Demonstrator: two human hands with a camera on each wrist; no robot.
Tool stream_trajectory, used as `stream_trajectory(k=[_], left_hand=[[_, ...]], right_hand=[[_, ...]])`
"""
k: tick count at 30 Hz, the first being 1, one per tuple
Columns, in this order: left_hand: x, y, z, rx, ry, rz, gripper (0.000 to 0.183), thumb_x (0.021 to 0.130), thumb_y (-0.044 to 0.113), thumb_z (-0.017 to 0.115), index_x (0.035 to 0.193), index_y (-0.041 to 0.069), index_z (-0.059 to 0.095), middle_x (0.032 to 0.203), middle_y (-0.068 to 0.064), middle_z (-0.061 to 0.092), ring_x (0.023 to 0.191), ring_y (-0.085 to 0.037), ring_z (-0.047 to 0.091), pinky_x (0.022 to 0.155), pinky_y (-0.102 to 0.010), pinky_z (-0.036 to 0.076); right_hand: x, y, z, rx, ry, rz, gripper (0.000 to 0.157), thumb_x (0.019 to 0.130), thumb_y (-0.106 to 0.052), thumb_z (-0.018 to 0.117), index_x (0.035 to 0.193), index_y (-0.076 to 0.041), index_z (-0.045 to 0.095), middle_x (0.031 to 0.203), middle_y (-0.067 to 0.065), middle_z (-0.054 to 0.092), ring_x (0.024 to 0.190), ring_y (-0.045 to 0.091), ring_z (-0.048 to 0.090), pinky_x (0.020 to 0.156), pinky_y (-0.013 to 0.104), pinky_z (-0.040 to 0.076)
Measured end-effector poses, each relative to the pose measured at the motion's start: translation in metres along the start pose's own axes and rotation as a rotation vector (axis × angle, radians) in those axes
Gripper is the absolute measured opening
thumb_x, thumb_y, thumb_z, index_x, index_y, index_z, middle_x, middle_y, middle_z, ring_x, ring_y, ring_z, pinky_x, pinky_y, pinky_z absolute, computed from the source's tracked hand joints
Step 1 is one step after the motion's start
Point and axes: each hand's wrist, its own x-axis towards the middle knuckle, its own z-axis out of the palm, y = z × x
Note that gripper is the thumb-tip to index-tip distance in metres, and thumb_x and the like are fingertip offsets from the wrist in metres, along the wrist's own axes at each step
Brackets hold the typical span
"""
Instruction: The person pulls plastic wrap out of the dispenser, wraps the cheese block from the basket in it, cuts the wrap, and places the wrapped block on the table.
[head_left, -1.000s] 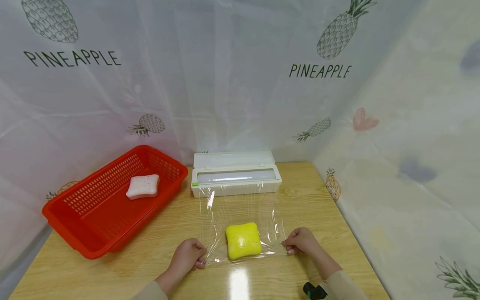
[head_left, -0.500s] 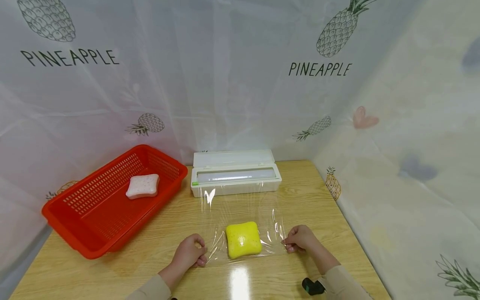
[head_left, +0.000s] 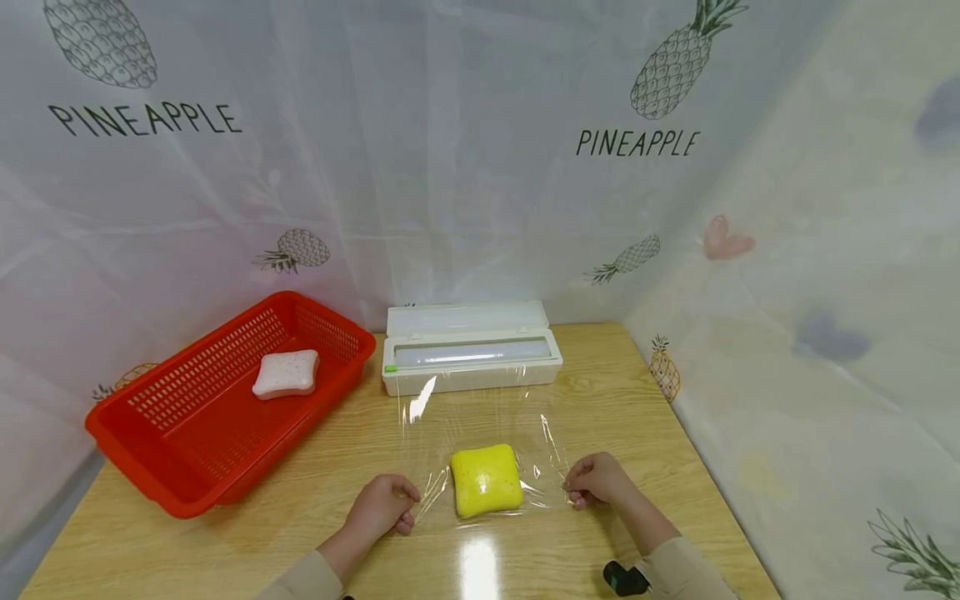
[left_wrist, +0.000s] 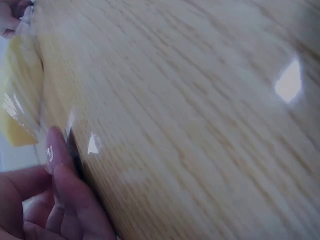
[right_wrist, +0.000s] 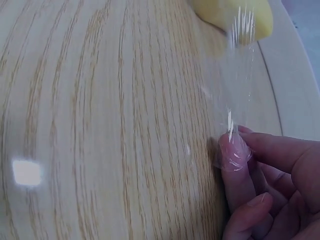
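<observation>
A clear sheet of cling film (head_left: 420,406) runs from the white cling film box (head_left: 472,379) toward me. At its near end sits a puffy yellow sponge (head_left: 487,481) with small specks, seen through the film's glossy streaks in both wrist views. My left hand (head_left: 382,506) pinches the near left corner of the film between thumb and fingers. On the other side, my right hand (head_left: 600,481) pinches the near right corner. The right wrist view shows film wrinkled over a fingertip (right_wrist: 235,152) of that hand.
A red plastic basket (head_left: 225,492) stands at the left with a pale pink sponge (head_left: 286,372) inside. The film box's lid (head_left: 468,316) is raised at the back, near the pineapple-print curtain (head_left: 480,208). The wooden table (head_left: 615,383) reflects a bright light.
My left hand has shifted slightly to the right, toward the sponge, and the film's creases on that side have changed. My right hand stays nearly in place, still pinching its corner.
</observation>
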Motion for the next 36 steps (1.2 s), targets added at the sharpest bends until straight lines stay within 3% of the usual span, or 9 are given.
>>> stream_trajectory(k=[4,7,15,19,28,36], left_hand=[[-0.003,-0.001,-0.003,-0.029,-0.019,-0.026,0.015,0.084,-0.002,0.052,0.088,-0.005,0.067,0.057,-0.004,0.059,0.048,-0.012,0.061,0.044,-0.024,0.050],[-0.005,-0.002,-0.005,-0.027,-0.037,-0.039,0.017,0.081,0.001,0.057,0.092,-0.004,0.068,0.060,-0.003,0.062,0.051,-0.012,0.062,0.043,-0.023,0.046],[-0.009,-0.004,-0.011,-0.016,-0.050,-0.016,0.029,0.070,-0.002,0.068,0.098,-0.007,0.070,0.063,-0.006,0.067,0.054,-0.014,0.065,0.045,-0.025,0.047],[-0.013,-0.006,-0.012,-0.055,-0.048,0.002,0.029,0.072,-0.004,0.068,0.100,-0.011,0.068,0.065,-0.007,0.068,0.056,-0.015,0.066,0.048,-0.026,0.050],[-0.022,-0.006,-0.011,-0.222,-0.039,0.045,0.031,0.077,-0.015,0.067,0.106,-0.024,0.058,0.070,-0.008,0.064,0.064,-0.023,0.069,0.059,-0.036,0.058],[-0.025,-0.008,-0.009,-0.268,0.025,0.061,0.024,0.075,-0.015,0.068,0.098,-0.020,0.064,0.070,-0.008,0.065,0.064,-0.016,0.065,0.060,-0.031,0.058]], right_hand=[[-0.002,0.002,-0.001,-0.038,-0.004,0.009,0.007,0.086,0.003,0.068,0.084,0.010,0.067,0.062,0.006,0.066,0.050,0.010,0.063,0.041,0.015,0.032],[-0.005,0.002,-0.003,-0.051,-0.020,0.007,0.009,0.086,-0.001,0.070,0.086,0.008,0.070,0.064,0.007,0.067,0.051,0.012,0.064,0.041,0.016,0.032],[-0.013,0.002,-0.010,-0.100,-0.091,-0.055,0.018,0.084,0.001,0.070,0.097,0.014,0.068,0.078,0.016,0.071,0.066,0.022,0.070,0.055,0.026,0.054],[-0.018,0.002,-0.012,-0.053,-0.119,-0.083,0.024,0.083,0.005,0.068,0.102,0.020,0.064,0.080,0.018,0.070,0.070,0.023,0.070,0.064,0.034,0.057],[-0.027,-0.001,-0.010,0.072,-0.107,-0.082,0.026,0.085,0.010,0.063,0.106,0.025,0.059,0.083,0.017,0.069,0.068,0.013,0.065,0.071,0.035,0.058],[-0.031,0.001,-0.009,0.123,-0.086,-0.095,0.029,0.085,0.011,0.060,0.108,0.028,0.055,0.083,0.012,0.066,0.069,0.015,0.063,0.073,0.038,0.058]])
